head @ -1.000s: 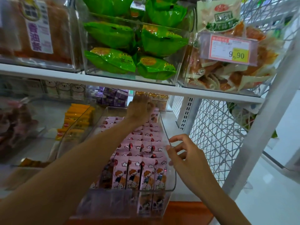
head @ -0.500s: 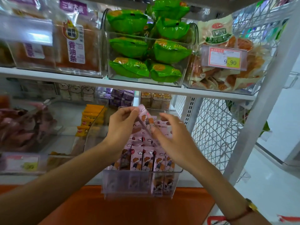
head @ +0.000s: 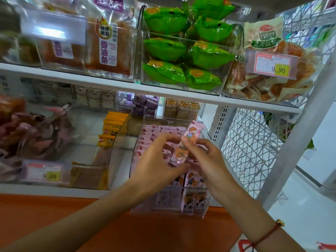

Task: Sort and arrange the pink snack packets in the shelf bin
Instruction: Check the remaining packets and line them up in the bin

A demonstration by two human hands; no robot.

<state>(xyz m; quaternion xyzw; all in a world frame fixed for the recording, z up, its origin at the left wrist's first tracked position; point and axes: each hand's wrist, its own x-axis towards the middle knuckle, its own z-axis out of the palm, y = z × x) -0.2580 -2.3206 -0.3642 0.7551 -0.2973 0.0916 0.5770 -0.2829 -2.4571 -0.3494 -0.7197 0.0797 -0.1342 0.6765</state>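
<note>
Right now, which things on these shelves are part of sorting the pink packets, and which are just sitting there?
Part of the job:
- held pink packet, pinched by left hand and right hand
- pink packets in rows
- clear bin

Just sitting there:
- green packs
- orange packs
- purple boxes
- price tag

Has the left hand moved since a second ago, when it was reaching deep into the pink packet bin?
Yes. The left hand has pulled back from the far end of the clear bin toward its front, and now holds a pink packet with the right hand.
</note>
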